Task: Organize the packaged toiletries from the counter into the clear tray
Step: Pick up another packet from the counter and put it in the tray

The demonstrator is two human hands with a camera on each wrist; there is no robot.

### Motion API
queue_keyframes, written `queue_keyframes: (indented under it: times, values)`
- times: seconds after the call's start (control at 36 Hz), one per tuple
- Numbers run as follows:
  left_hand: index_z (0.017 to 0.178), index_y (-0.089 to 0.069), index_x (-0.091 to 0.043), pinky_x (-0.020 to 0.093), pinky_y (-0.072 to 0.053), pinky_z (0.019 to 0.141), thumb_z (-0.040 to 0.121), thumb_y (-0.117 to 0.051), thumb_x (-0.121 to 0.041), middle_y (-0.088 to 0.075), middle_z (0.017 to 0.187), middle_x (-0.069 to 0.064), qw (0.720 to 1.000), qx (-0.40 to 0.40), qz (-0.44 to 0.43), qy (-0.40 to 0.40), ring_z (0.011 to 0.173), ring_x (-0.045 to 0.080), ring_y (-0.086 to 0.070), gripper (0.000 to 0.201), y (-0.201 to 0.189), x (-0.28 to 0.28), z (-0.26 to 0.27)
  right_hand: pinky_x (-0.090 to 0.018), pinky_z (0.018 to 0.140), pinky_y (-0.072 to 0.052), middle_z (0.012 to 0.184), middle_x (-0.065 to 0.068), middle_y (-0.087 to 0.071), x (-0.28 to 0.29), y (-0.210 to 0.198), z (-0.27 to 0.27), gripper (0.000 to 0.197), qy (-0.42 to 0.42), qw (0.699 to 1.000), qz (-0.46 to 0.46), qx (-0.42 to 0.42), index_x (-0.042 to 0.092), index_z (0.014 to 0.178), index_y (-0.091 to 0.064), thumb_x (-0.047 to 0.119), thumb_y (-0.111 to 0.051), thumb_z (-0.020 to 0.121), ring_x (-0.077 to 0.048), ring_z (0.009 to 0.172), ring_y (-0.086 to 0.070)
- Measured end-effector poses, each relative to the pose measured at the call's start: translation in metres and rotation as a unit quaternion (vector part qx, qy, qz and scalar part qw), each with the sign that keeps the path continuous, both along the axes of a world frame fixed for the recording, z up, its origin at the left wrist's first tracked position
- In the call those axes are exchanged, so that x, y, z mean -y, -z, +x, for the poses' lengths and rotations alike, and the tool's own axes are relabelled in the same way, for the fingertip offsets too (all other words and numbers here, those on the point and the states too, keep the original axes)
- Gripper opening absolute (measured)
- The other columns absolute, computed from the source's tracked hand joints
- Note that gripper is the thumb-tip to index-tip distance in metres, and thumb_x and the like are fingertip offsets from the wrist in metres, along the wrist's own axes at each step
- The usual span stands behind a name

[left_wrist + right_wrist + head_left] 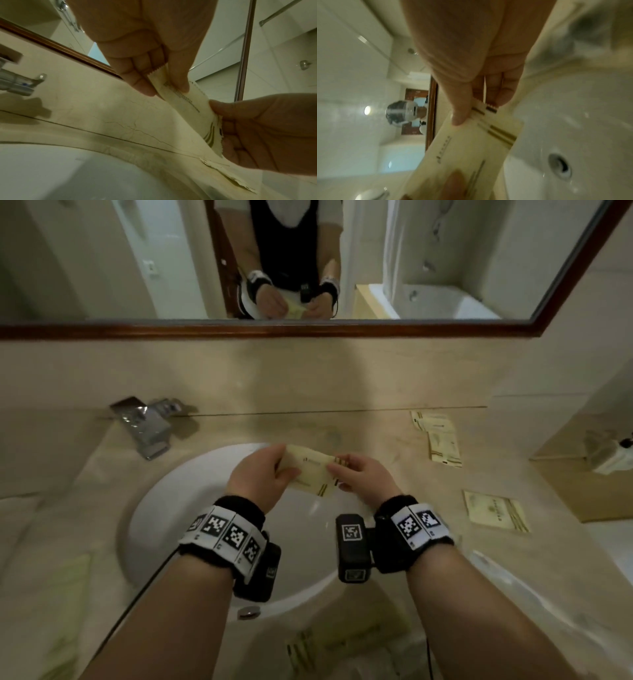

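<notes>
Two cream packets (313, 470) with gold stripes are stacked together and held above the white sink (191, 508). My left hand (284, 470) pinches their left end between thumb and fingers. My right hand (337, 474) pinches the striped, serrated right end. The left wrist view shows my left hand (169, 89) on the packets (188, 104) and my right hand (257, 128) gripping the far end. In the right wrist view my right hand (474, 112) nips the packets (471, 148). I cannot make out the clear tray for certain.
More cream packets lie on the counter at the back right (440, 436) and the right (495, 510). Blurred packets (308, 648) show at the near edge. A chrome faucet (147, 426) stands at the back left. A dispenser (613, 457) sits at the far right, and the mirror (308, 330) hangs behind.
</notes>
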State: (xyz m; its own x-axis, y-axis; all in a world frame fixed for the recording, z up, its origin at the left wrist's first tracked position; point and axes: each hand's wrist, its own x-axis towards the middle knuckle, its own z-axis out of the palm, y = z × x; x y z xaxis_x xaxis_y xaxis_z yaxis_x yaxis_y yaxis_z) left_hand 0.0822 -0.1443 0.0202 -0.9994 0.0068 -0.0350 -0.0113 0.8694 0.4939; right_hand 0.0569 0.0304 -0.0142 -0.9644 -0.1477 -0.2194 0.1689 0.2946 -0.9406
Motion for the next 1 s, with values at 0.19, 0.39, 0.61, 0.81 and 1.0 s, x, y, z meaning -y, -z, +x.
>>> queue_keyframes:
  times: [0.19, 0.39, 0.61, 0.81, 1.0]
  values:
    - [0.124, -0.051, -0.010, 0.032, -0.045, 0.087, 0.090, -0.058, -0.020, -0.063, 0.115, 0.009, 0.997, -0.019, 0.062, -0.034, 0.106, 0.027, -0.059, 0.036, -0.002, 0.056, 0.024, -0.021, 0.067, -0.044, 0.079, 0.006, -0.061, 0.062, 0.002, 0.019, 0.012, 0.020, 0.999, -0.047, 0.005, 0.025, 0.081, -0.062, 0.020, -0.059, 0.092, -0.012, 0.075, -0.055]
    - [0.143, -0.033, -0.029, 0.037, -0.050, 0.093, 0.089, -0.059, -0.015, -0.061, 0.123, 0.009, 0.991, -0.044, 0.114, -0.053, 0.108, 0.025, -0.061, 0.061, 0.000, 0.133, 0.051, -0.020, 0.065, -0.044, 0.082, 0.005, -0.062, 0.132, -0.008, 0.030, 0.008, 0.000, 0.999, -0.037, 0.004, 0.023, 0.086, -0.062, 0.020, -0.058, 0.092, -0.009, 0.075, -0.056]
    - [0.145, -0.024, -0.040, 0.028, -0.045, 0.092, 0.089, -0.058, -0.011, -0.055, 0.133, 0.001, 0.991, -0.073, 0.103, -0.040, 0.108, 0.022, -0.058, 0.071, 0.000, 0.217, 0.075, -0.025, 0.064, -0.043, 0.081, -0.003, -0.060, 0.218, -0.010, 0.044, 0.015, -0.054, 0.997, 0.004, 0.048, 0.011, 0.100, -0.065, 0.019, -0.057, 0.092, -0.012, 0.068, -0.051]
    - [0.139, -0.043, -0.029, 0.023, -0.037, 0.099, 0.090, -0.056, -0.014, -0.043, 0.139, 0.000, 0.994, -0.055, 0.064, -0.068, 0.123, 0.016, -0.046, 0.052, 0.002, 0.308, 0.098, -0.021, 0.058, -0.039, 0.072, 0.002, -0.060, 0.312, -0.011, 0.056, 0.010, -0.103, 0.994, 0.033, 0.018, 0.020, 0.082, -0.065, 0.020, -0.060, 0.090, -0.011, 0.065, -0.052]
    - [0.148, -0.024, -0.026, 0.030, -0.034, 0.111, 0.090, -0.059, -0.022, 0.000, 0.158, -0.007, 0.998, 0.004, -0.027, -0.052, 0.139, 0.016, -0.030, 0.068, 0.003, 0.396, 0.121, -0.019, 0.053, -0.039, 0.062, 0.005, -0.056, 0.407, -0.006, 0.068, 0.014, -0.154, 0.985, 0.068, 0.042, 0.025, 0.076, -0.064, 0.026, -0.061, 0.089, -0.008, 0.055, -0.049]
